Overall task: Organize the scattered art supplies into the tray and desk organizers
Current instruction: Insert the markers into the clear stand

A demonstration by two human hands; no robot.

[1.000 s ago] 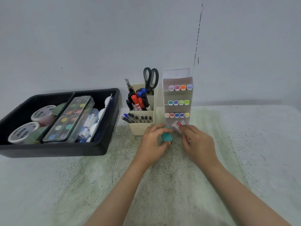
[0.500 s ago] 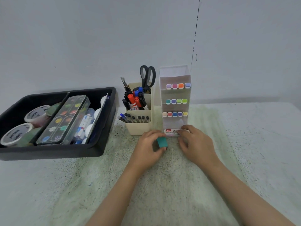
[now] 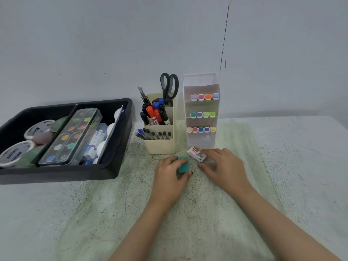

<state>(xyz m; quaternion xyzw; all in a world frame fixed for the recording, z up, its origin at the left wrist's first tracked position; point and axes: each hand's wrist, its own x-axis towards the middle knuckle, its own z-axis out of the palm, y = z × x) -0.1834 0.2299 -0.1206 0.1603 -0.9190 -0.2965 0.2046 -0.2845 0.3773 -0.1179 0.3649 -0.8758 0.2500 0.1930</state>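
- The left forearm (image 3: 146, 223) comes in from the bottom edge and runs up and slightly to the right; the wrist is straight.
- The left grip (image 3: 169, 174) is palm-down, with its back toward the camera. Its curled fingers are on the far side of a teal block (image 3: 183, 165) and the thumb is on the near side.
- The right forearm (image 3: 273, 213) enters from the bottom right corner and slants up to the left.
- The right grip (image 3: 226, 168) is also palm-down. Its bent fingertips and thumb pinch one end of a small white box (image 3: 196, 156), which is tilted.
- The two grips are close beside each other but do not touch.
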